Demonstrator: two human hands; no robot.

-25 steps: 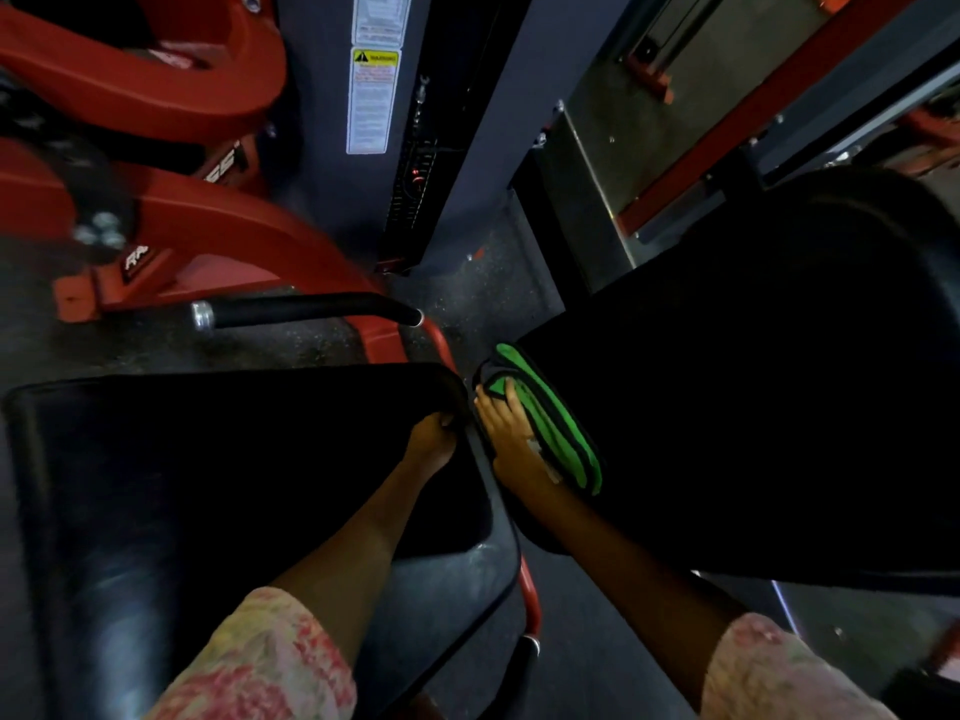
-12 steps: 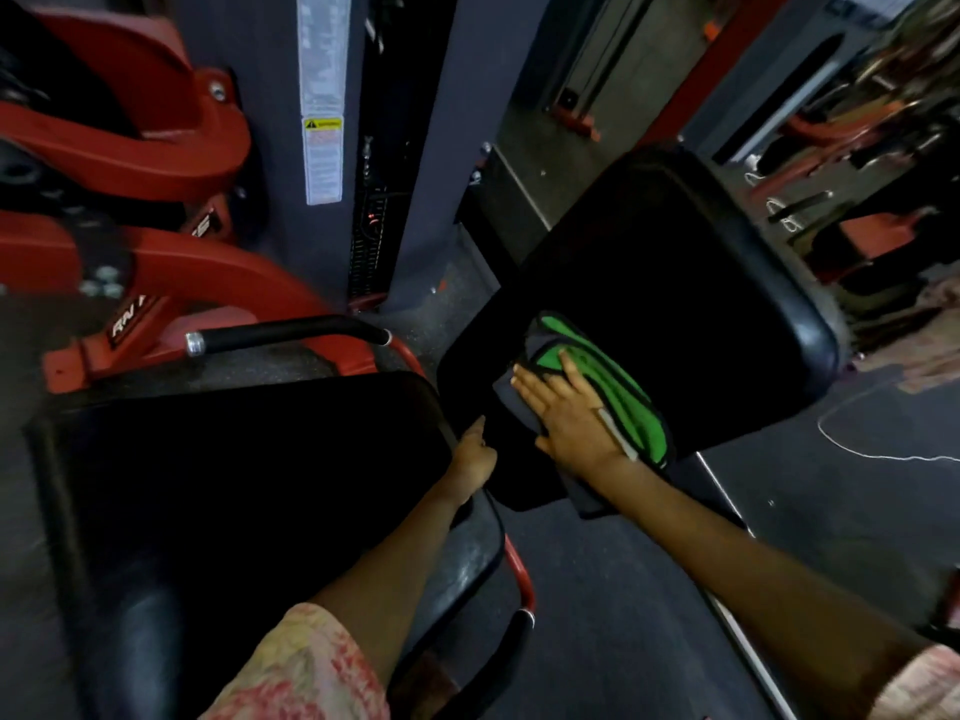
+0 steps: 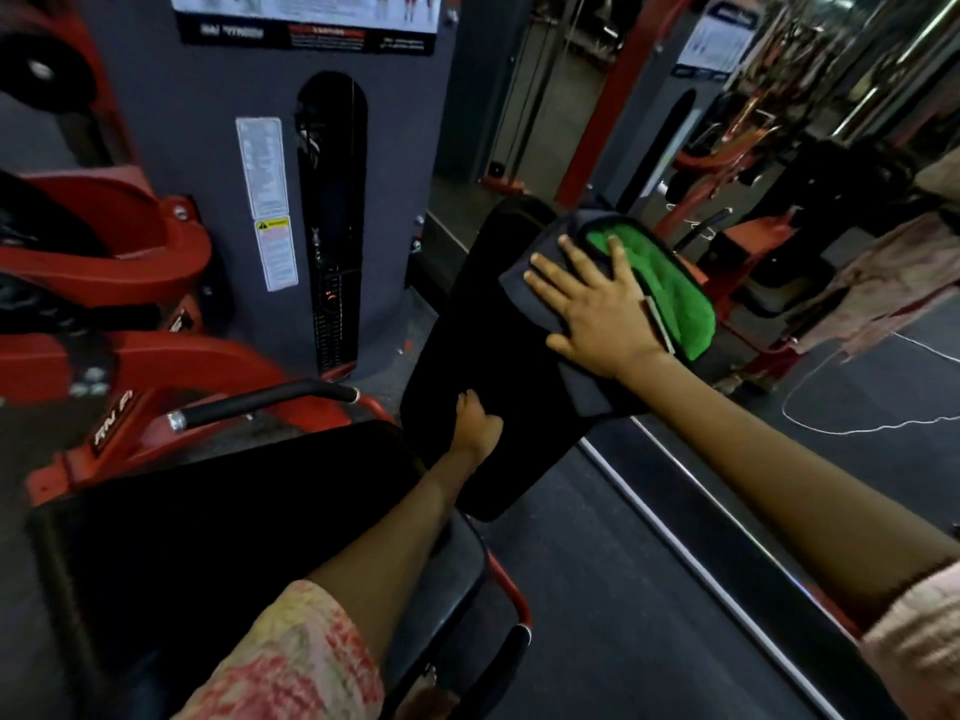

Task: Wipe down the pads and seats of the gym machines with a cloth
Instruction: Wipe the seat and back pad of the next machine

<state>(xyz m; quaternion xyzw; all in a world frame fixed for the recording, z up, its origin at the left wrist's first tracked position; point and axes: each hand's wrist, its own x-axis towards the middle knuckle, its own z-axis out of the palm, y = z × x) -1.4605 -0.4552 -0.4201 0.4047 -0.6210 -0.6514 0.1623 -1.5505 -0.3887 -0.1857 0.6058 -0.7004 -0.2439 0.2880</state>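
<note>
On one black pad [image 3: 483, 356], one cloth [image 3: 660, 283], two hands: right hand [image 3: 597, 314], left hand [image 3: 475, 423].

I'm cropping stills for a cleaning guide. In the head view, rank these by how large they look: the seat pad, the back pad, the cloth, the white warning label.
1. seat pad, though it sits nearest the camera
2. back pad
3. cloth
4. white warning label

Gym floor, red machine frames [image 3: 171, 366], black padded seat [image 3: 208, 522], weight stack tower [image 3: 332, 226], instruction placard [image 3: 306, 13]
</note>
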